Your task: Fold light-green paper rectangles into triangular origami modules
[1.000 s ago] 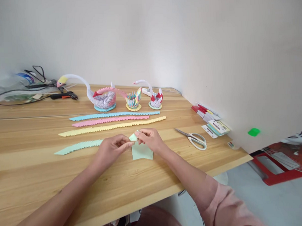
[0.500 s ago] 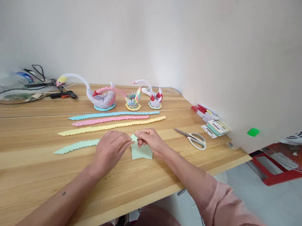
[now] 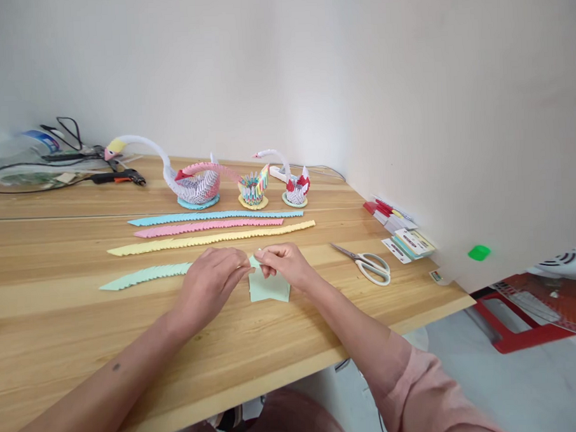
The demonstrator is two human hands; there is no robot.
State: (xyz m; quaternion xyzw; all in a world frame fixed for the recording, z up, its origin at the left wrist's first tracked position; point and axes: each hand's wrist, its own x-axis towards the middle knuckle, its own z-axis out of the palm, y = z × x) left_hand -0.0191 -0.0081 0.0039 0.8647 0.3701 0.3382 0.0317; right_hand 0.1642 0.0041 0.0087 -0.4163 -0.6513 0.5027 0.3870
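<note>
Between my two hands is a small folded piece of light green paper [image 3: 254,262], mostly covered by fingers. My left hand [image 3: 217,276] pinches it from the left, and my right hand [image 3: 285,264] pinches it from the right with thumb and forefinger. Under my right hand lie green paper sheets [image 3: 269,289] on the table. A green folded-paper strip [image 3: 145,276] reaches in behind my left hand, its right end hidden. Beyond lie a yellow strip [image 3: 212,238], a pink strip [image 3: 207,228] and a blue strip [image 3: 216,216].
Folded-paper swans stand at the back: a large white one [image 3: 198,187], a multicoloured one [image 3: 253,189] and a small white-and-red one [image 3: 296,190]. White-handled scissors [image 3: 373,268] lie to the right, near packs of paper [image 3: 411,244]. A glue gun [image 3: 119,177] and cables are back left.
The green piece between my fingers shows less than before, as my fingertips have shifted slightly over it. The whole view has moved a little; the things on the table stay put.
</note>
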